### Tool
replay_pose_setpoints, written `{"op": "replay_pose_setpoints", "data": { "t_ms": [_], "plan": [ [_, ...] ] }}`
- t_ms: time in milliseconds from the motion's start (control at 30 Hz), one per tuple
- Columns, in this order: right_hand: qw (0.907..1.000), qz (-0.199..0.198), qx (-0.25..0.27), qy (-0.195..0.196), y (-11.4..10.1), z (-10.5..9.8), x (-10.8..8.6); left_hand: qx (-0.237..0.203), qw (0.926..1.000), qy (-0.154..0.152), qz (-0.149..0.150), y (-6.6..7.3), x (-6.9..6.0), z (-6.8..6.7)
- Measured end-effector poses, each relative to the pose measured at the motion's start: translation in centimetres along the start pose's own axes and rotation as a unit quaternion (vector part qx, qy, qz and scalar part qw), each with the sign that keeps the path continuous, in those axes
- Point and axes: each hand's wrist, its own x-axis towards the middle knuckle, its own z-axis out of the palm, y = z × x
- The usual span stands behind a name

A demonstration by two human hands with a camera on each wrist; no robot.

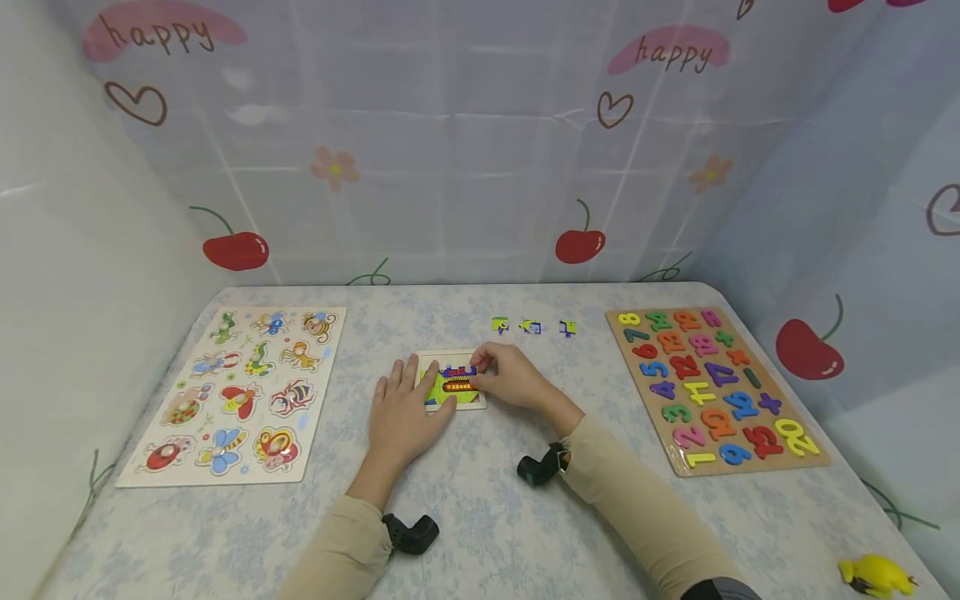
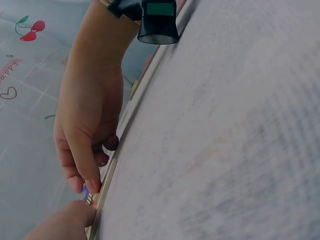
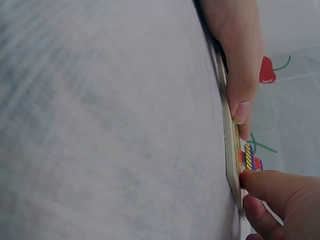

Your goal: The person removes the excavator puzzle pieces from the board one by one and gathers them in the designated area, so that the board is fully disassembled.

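We see left hand spread, grasping nothing, resting on left part of small puzzle board; right hand pinches striped piece — tilted up at board's right side. Board lies on table, three loose pieces beyond.

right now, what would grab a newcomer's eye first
Probably the bright number board on the right of the table and the picture board on its left. Between them, the left hand and right hand are on a small framed puzzle, three loose pieces beyond it.
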Motion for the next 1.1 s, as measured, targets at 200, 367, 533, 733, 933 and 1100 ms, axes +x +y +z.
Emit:
{"op": "replay_pose_setpoints", "data": {
  "t_ms": [200, 367, 533, 733, 933, 1100],
  "plan": [
    [0.9993, 0.016, 0.033, 0.003, -0.06, -0.07, -0.08, 0.001, 1.0, -0.002, 0.0, -0.02, 0.09, 0.1],
    [0.9989, 0.009, 0.044, 0.013, 0.27, -0.25, -0.15, 0.0, 1.0, -0.004, -0.002, -0.08, 0.17, 0.21],
    [0.9977, 0.013, 0.062, 0.025, 0.32, -0.78, -0.42, 0.002, 1.0, -0.003, -0.005, -0.07, 0.17, 0.25],
    [0.997, 0.022, 0.073, 0.016, 0.55, -0.89, -0.42, 0.005, 1.0, 0.002, -0.004, -0.04, 0.09, 0.16],
    [0.9975, 0.025, 0.065, 0.011, 0.68, -0.55, -0.36, 0.001, 1.0, 0.006, -0.004, 0.13, 0.13, -0.05],
    [0.9981, 0.024, 0.055, 0.01, 0.46, -0.42, -0.34, 0.0, 0.9997, 0.012, -0.019, 0.55, 0.38, -0.27]
  ]
}}
